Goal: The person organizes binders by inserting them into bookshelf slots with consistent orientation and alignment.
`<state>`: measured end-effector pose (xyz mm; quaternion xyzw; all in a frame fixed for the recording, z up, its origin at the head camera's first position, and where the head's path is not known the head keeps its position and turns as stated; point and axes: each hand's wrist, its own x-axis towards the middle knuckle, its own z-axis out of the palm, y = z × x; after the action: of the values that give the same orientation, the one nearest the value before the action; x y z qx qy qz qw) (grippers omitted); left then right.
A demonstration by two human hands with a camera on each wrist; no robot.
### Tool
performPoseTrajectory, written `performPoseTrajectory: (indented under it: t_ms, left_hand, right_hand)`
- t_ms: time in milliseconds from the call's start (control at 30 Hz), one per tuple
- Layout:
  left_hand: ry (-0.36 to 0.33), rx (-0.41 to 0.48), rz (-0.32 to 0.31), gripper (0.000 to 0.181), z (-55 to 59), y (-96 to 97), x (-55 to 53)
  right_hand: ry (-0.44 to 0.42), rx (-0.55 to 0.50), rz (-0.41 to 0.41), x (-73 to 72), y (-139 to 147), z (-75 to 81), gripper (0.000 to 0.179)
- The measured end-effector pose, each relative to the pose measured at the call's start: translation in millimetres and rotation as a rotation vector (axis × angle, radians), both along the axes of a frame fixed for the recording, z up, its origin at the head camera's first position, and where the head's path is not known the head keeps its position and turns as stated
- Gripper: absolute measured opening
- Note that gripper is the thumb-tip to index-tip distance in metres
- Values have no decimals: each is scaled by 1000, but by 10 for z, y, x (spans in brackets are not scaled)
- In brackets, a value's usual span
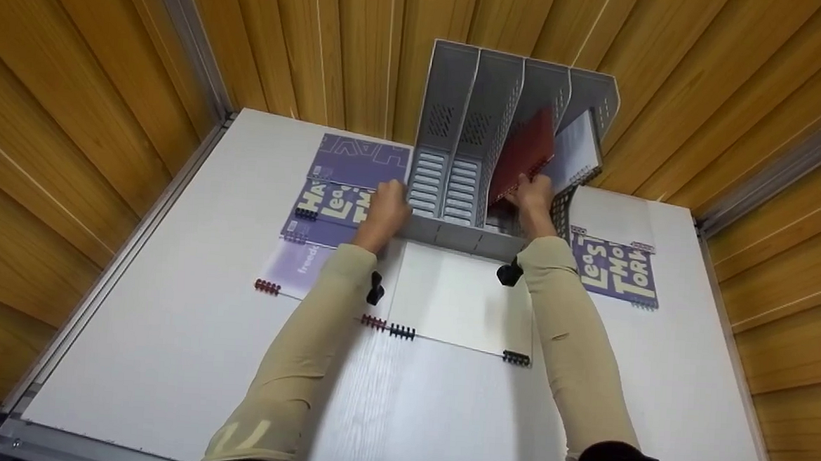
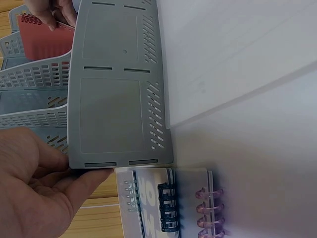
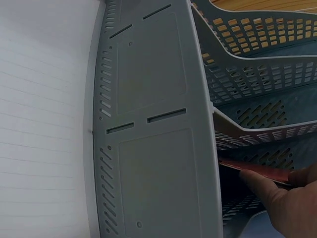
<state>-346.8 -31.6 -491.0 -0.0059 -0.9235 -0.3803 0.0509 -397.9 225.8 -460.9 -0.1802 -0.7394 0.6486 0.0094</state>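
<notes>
Fingers (image 3: 260, 186) of the right hand (image 1: 535, 198) have the red notebook (image 1: 527, 152) between them, gripping it close to its ring-bound edge. It stands tilted in the third compartment from the left of the gray rack (image 1: 465, 237), partly above the fingers in the head view; a pale notebook (image 1: 575, 151) leans in the compartment to its right.

Only the head view takes in the purple notebooks on the desk (image 1: 154, 301), some left of the rack (image 1: 361, 159) and one to its right (image 1: 615, 273). The right wrist view shows what that view leaves faint: ruled lines on the white page (image 3: 39, 148) in front of the rack.

On the right, thumb and forefinger are nearly closed, only the notebook's thin edge parting them. The left hand (image 1: 388, 212) holds the rack's front left corner, its fingers bent and its thumb against the edge.
</notes>
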Motion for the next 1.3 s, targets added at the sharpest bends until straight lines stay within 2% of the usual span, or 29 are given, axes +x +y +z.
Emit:
performPoseTrajectory:
  t_ms: [233, 367, 500, 600, 667, 800, 933, 1033, 1100, 1300]
  left_hand:
    - [-3, 1, -10, 13, 1, -9, -6]
    - [-3, 8, -8, 12, -9, -28, -7]
    - [20, 5, -1, 7, -14, -38, -2]
    - [25, -3, -4, 9, -15, -35, 3]
    - [18, -2, -6, 11, -16, -25, 6]
    - [-2, 13, 4, 14, -18, -3, 8]
    - [-13, 16, 2, 15, -28, 18, 15]
    - [-6, -10, -35, 16, -30, -4, 24]
    - [-1, -44, -81, 17, -30, -50, 29]
    - [-52, -120, -217, 33, -37, -346, 140]
  right_hand:
    - [31, -80, 15, 54, 26, -5, 43]
    - [10, -103, 22, 125, -32, 46, 45]
    - [-36, -114, 71, 256, -139, 137, 52]
    - [-61, -143, 117, 393, -201, 191, 59]
    - [-48, -182, 155, 504, -235, 213, 62]
    - [25, -219, 259, 770, -333, 230, 62]
    - [99, -194, 346, 1056, -463, 218, 54]
    - [136, -191, 410, 1241, -574, 169, 48]
    - [142, -200, 452, 1343, -663, 120, 45]
    - [82, -224, 560, 1575, -951, -110, 43]
